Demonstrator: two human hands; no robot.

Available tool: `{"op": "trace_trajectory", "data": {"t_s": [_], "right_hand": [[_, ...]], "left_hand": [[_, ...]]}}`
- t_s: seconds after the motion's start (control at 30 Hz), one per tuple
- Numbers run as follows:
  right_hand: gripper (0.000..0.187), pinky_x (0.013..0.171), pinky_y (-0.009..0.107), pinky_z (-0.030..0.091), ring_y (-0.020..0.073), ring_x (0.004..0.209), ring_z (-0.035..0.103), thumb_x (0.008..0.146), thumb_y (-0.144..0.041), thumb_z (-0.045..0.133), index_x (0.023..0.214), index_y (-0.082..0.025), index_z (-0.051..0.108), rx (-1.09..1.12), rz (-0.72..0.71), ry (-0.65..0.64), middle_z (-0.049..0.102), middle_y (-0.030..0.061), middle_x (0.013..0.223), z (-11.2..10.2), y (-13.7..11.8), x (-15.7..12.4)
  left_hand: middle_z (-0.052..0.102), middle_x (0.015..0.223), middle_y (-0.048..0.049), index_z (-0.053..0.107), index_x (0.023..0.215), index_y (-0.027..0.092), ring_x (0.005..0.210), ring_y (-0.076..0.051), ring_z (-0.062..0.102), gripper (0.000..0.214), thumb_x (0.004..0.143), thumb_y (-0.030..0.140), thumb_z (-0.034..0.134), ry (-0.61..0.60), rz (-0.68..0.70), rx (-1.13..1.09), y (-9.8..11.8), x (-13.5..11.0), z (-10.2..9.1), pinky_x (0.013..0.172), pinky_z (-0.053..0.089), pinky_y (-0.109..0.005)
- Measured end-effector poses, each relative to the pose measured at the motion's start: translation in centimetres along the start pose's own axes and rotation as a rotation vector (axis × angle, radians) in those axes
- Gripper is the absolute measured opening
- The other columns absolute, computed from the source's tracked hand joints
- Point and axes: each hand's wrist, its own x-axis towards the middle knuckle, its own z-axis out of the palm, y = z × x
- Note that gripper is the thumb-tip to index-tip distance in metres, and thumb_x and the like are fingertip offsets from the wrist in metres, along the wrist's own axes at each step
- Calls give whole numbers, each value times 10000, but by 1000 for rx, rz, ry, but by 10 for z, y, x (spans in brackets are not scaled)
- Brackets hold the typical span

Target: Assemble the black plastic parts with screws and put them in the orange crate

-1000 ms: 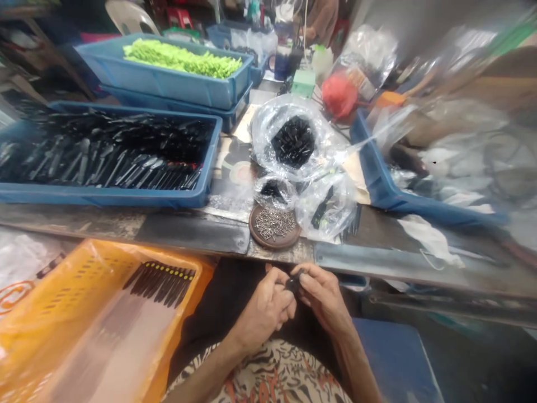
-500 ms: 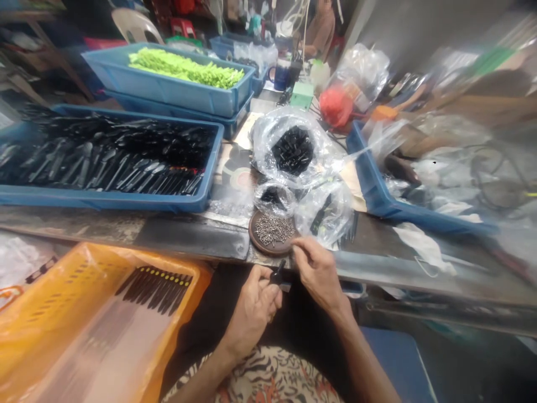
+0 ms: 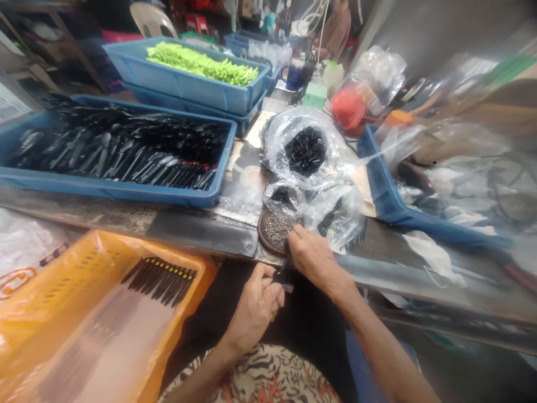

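Note:
My left hand (image 3: 255, 306) is shut on a small black plastic part (image 3: 282, 274), most of which its fingers hide. My right hand (image 3: 312, 260) reaches forward, its fingertips at the near edge of a round brown dish (image 3: 265, 238). That dish holds a heap of small metal screws (image 3: 277, 228). Whether my right fingers pinch a screw is hidden. Just behind the dish stand clear plastic bags of black parts (image 3: 335, 218).
A blue tray of metal-and-black tools (image 3: 126, 190) lies at the far left of the bench. An orange basket (image 3: 100, 313) with a row of black-handled pieces sits by my left arm. Further back are a tray of green pieces and another blue tray.
My right hand has moved forward and down from above the black part to the dish's edge. My left hand still holds the black part, and the view has shifted slightly.

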Motion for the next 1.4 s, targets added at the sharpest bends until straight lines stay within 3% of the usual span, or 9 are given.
{"op": "trace_trajectory", "data": {"t_s": [0.2,0.43,0.9,1.13,1.4], "right_hand": [[152,557,294,268,163,618,448,840,-75,414,800,-136,548,55,13,35,518,60,754,7,9,2],[143,545,278,300,151,572,428,827,-142,368,736,-167,476,262,0,282,481,32,671,21,19,-1],[121,597,257,382,144,622,501,826,-131,427,750,-173,510,674,97,442,529,22,684,17,12,-1],[90,548,227,407,123,577,515,786,-154,477,732,-180,545,912,190,401,566,-2,668,7,-2,-9],[44,454,198,371,95,487,455,743,-175,522,720,-168,558,1104,244,302,537,-26,593,13,-9,-8]], "left_hand": [[466,603,63,361,888,193,442,-33,322,153,862,310,455,14,-2,-19,0,0,-3,402,231,-146],[481,604,53,371,888,187,448,-34,305,168,844,312,474,47,-8,-79,12,4,-4,398,230,-144],[492,622,54,362,893,194,454,-28,312,137,863,278,466,78,40,-104,18,14,-2,397,223,-132],[497,622,51,364,877,195,448,-30,320,167,849,303,488,110,58,-113,23,17,-1,390,224,-129],[504,621,53,379,892,198,435,-21,307,178,836,314,502,120,24,-155,23,18,2,381,206,-111]]}}
